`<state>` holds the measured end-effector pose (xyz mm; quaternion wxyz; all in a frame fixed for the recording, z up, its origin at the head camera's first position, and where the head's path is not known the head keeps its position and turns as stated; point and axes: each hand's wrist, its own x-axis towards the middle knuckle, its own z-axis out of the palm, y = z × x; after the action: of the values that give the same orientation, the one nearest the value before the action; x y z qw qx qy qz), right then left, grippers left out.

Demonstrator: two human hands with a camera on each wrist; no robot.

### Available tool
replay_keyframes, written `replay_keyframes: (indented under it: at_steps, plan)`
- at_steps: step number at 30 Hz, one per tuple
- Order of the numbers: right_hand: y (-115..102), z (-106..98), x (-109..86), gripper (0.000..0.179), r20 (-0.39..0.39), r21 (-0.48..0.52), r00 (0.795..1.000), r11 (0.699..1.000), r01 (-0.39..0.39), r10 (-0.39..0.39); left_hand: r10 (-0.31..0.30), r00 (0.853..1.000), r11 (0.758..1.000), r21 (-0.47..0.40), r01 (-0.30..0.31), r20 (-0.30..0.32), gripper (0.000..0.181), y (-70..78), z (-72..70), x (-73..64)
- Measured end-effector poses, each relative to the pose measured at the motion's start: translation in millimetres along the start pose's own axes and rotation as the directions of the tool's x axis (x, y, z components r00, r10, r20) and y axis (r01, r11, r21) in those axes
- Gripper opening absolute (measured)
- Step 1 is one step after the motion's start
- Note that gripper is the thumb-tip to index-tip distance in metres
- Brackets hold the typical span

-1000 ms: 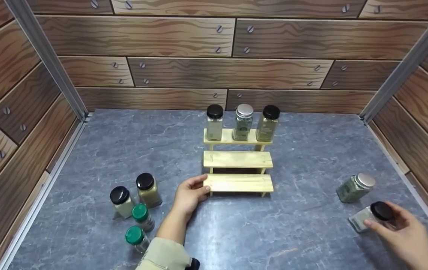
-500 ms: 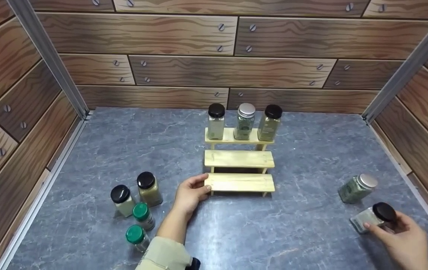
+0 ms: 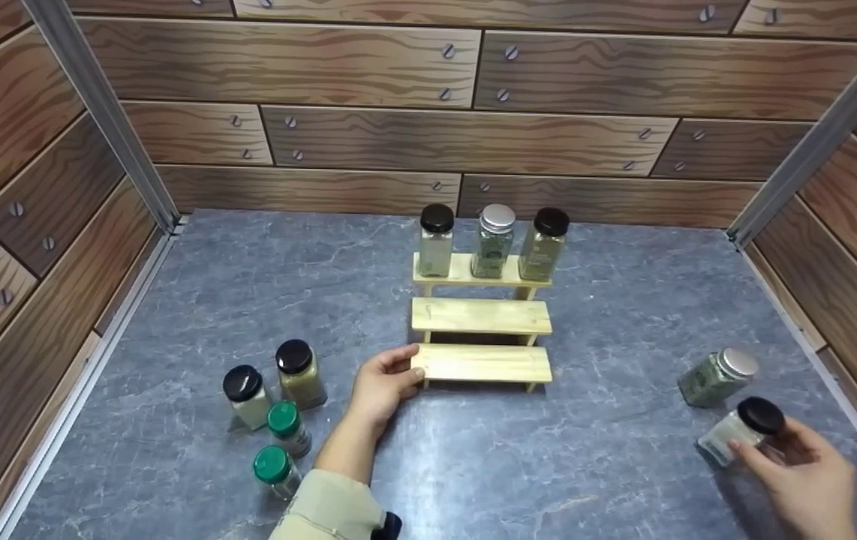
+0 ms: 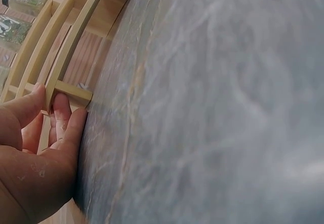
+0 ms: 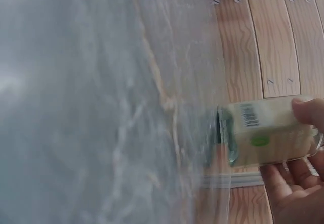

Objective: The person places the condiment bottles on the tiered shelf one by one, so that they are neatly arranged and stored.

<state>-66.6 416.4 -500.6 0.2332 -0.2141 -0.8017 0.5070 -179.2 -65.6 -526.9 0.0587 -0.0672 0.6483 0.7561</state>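
My left hand (image 3: pixel 382 388) pinches the left end of the lowest step of a three-tier wooden display rack (image 3: pixel 482 363), thumb on the front edge. In the left wrist view the fingers (image 4: pixel 62 107) reach under that step beside its leg. At the right, my right hand (image 3: pixel 811 469) grips a square glass spice jar (image 3: pixel 732 435) with a black lid and pale contents. The right wrist view shows its barcode and a green mark on the jar's side. Close behind it stands a silver-lidded jar (image 3: pixel 715 379) of green herbs.
The top step bears a black-lidded jar (image 3: pixel 437 244), a silver-lidded jar (image 3: pixel 493 244) and another black-lidded jar (image 3: pixel 543 246). Left of my left arm stand two black-lidded jars (image 3: pixel 301 375) and two green-capped jars (image 3: pixel 286 429). Wood-patterned walls (image 3: pixel 368 139) enclose the grey marbled table (image 3: pixel 263 285).
The right hand has tilted its jar more upright, with the lid rising slightly to the left. My left hand keeps its hold on the rack. The head view has shifted slightly.
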Motion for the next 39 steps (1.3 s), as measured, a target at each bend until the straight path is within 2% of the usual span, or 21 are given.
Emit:
replay_keyframes:
  at_steps: [3,5,8,11,14,18,21,27,31,35,39]
  plan:
    - [-10.2,6.4,2.1,0.053,0.031,0.104,0.997,0.993,0.061,-0.065,-0.001,1.0,1.0,0.003,0.001,-0.003,0.047,0.9,-0.5,0.2]
    - [-20.1,12.6,3.8,0.055,0.06,0.199,0.991,0.975,0.102,-0.116,0.0,1.0,1.0,0.005,0.0,-0.002,0.047,1.1,-1.1,0.5]
    - [-41.4,27.4,6.7,0.054,0.091,0.298,0.974,0.939,0.171,-0.207,0.001,1.0,1.0,0.007,-0.001,0.0,0.047,1.8,-2.3,0.5]
    - [-66.8,47.8,10.1,0.055,0.115,0.337,0.947,0.909,0.247,-0.3,0.001,1.0,1.0,0.006,-0.001,0.0,0.047,2.2,-3.5,0.4]
    - [-90.2,70.1,14.4,0.056,0.161,0.374,0.901,0.87,0.322,-0.403,0.001,1.0,1.0,0.006,-0.001,-0.001,0.047,2.4,-4.1,0.6]
    - [-116.5,102.6,20.5,0.055,0.248,0.517,0.805,0.776,0.361,-0.54,-0.007,1.0,1.0,0.02,0.007,-0.001,0.047,2.6,-3.6,1.5]
    - [-135.1,129.2,22.8,0.053,0.304,0.58,0.742,0.734,0.354,-0.598,-0.013,1.0,1.0,0.025,0.013,0.0,0.046,2.7,-2.7,2.6]
    - [-167.1,181.0,18.2,0.055,0.412,0.564,0.688,0.76,0.323,-0.598,-0.002,1.0,1.0,0.008,0.002,0.01,0.046,2.5,0.9,4.1]
    - [-182.1,210.8,11.6,0.057,0.473,0.571,0.661,0.774,0.274,-0.583,0.008,1.0,1.0,0.005,-0.009,0.016,0.045,0.1,1.9,4.8]
    - [-193.1,235.8,5.5,0.056,0.528,0.522,0.642,0.808,0.272,-0.557,0.015,1.0,1.0,-0.001,-0.015,0.015,0.046,-1.4,0.5,4.0]
    - [-199.2,256.2,-0.3,0.055,0.572,0.491,0.614,0.827,0.274,-0.544,0.009,1.0,1.0,-0.006,-0.009,0.012,0.046,-2.1,-0.4,2.9]
